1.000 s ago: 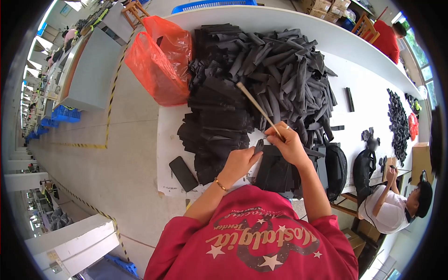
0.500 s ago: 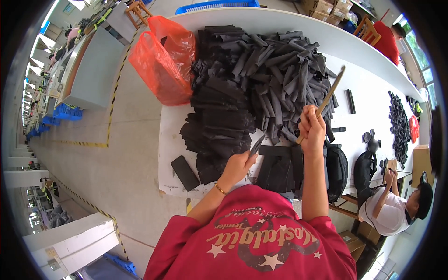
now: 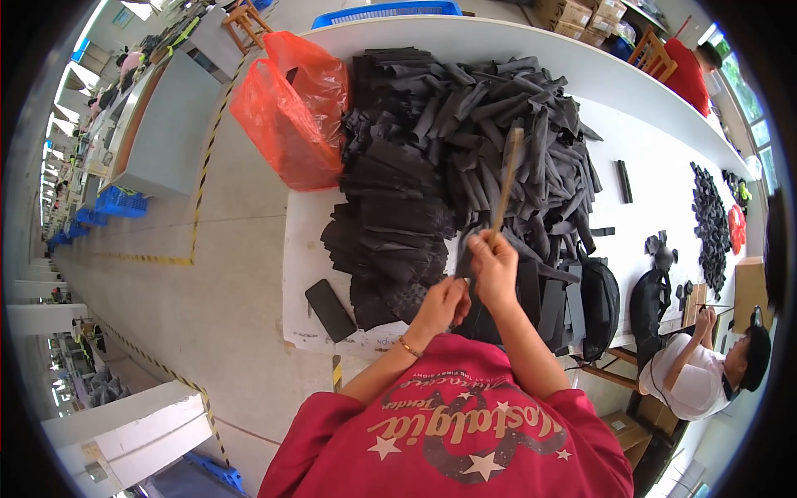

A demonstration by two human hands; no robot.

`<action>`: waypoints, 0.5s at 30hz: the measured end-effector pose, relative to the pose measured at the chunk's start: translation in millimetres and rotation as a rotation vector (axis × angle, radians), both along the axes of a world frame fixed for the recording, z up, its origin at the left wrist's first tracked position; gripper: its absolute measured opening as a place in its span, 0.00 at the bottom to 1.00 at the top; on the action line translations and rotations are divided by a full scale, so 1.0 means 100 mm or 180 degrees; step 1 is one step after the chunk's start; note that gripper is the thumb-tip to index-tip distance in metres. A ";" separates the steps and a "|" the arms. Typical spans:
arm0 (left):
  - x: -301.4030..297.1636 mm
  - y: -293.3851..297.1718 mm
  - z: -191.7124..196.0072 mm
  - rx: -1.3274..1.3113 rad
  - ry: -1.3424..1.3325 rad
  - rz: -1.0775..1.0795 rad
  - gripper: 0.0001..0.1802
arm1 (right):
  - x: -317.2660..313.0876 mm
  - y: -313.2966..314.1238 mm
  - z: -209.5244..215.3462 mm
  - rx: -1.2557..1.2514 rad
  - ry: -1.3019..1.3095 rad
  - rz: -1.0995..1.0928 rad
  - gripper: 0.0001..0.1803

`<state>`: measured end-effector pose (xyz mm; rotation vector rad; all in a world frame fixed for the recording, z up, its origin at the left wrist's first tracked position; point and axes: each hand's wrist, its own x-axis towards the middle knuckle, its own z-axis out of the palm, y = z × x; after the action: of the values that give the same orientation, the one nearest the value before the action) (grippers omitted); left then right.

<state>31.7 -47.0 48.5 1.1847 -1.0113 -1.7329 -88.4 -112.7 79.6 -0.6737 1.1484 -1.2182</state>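
My right hand (image 3: 496, 270) is closed around a thin wooden stick (image 3: 506, 187), whose far end points up over the heap. Close beside it, my left hand (image 3: 445, 305) grips a dark fabric piece (image 3: 465, 259), which rises between the two hands and is partly hidden by the right fingers. Beyond the hands lies a loose heap of curled black fabric pieces (image 3: 473, 116). Layered flat black pieces (image 3: 390, 170) spread along its left side. More flat black pieces (image 3: 552, 307) lie to the right of my right forearm.
A black phone (image 3: 330, 310) rests near the table's left edge. At the far left stands a red plastic bag (image 3: 286, 124). A black bag (image 3: 599, 299) sits at the right. Farther right, a person in a white shirt (image 3: 682, 378) works at the same table (image 3: 610, 137).
My right hand has swung left and nearer with the stick, coming up against my left hand. The stick now stands more upright. My left hand has shifted slightly right.
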 end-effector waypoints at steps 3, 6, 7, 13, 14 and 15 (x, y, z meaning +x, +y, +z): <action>-0.05 0.21 -0.10 0.0091 -0.0003 -0.0161 0.18 | -0.12 -0.28 0.28 -0.0301 0.0425 -0.0792 0.07; 0.02 0.42 -0.22 0.0439 -0.0037 -0.0821 0.16 | -0.61 -0.86 0.76 -0.0980 0.0783 -0.1386 0.10; 0.09 0.33 -0.21 0.0011 -0.0160 -0.0360 0.16 | -0.77 -1.01 0.93 -0.1120 0.1365 -0.1335 0.14; 0.58 -0.77 0.02 -0.1942 -0.2318 0.0712 0.02 | -1.64 -1.62 1.07 -0.1716 0.4265 -0.1756 0.25; 0.71 -0.89 -0.06 -0.2311 -0.2724 0.0516 0.03 | -1.58 -1.53 0.91 -0.1552 0.3933 -0.1290 0.24; 0.81 -1.00 -0.13 -0.2686 -0.3116 0.0302 0.04 | -1.52 -1.37 0.80 -0.1383 0.3602 -0.0847 0.23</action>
<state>112.7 -146.8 35.6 1.4177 -1.9351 -0.4092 -240.0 -249.6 159.2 -1.7101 1.9458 -1.3333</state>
